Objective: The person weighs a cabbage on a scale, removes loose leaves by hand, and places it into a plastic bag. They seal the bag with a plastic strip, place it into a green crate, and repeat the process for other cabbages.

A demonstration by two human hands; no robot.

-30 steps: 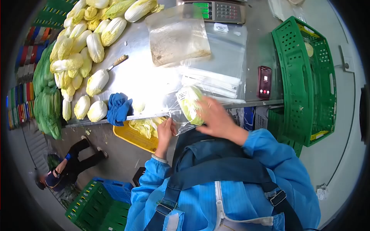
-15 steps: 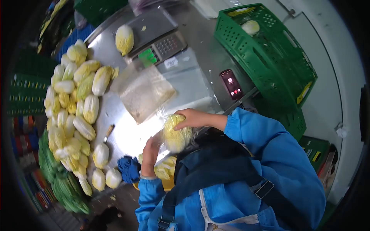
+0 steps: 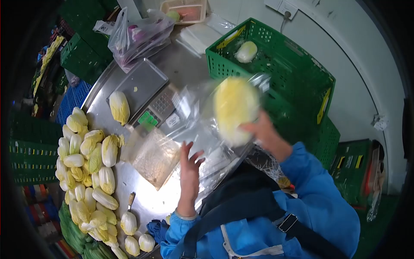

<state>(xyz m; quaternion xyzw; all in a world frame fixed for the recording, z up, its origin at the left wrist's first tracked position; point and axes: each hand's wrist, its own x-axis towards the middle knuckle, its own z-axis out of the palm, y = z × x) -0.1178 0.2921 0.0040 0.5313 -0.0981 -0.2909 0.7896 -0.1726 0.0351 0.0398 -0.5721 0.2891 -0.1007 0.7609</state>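
My right hand (image 3: 264,131) grips a napa cabbage (image 3: 235,108) in a clear plastic bag, raised over the right side of the table by the green crate (image 3: 297,56). Motion blurs the cabbage. My left hand (image 3: 189,170) is empty, fingers spread, above the steel table beside a brownish plastic-wrapped sheet (image 3: 154,159). Clear plastic bags (image 3: 207,157) lie to the right of that hand. Inside the crate sits one wrapped cabbage (image 3: 246,52). Another cabbage (image 3: 119,108) rests at the scale (image 3: 157,105), whose display glows green.
A heap of napa cabbages (image 3: 90,172) covers the table's left side. Near it lie a wooden-handled knife (image 3: 131,200), partly hidden, and a blue cloth (image 3: 158,230). At the back are a plastic carrier bag (image 3: 140,36) and a shallow tray (image 3: 185,11).
My right hand has carried the bagged cabbage from the table's near edge up and right toward the crate. My left hand has come away from it and opened. The view has shifted.
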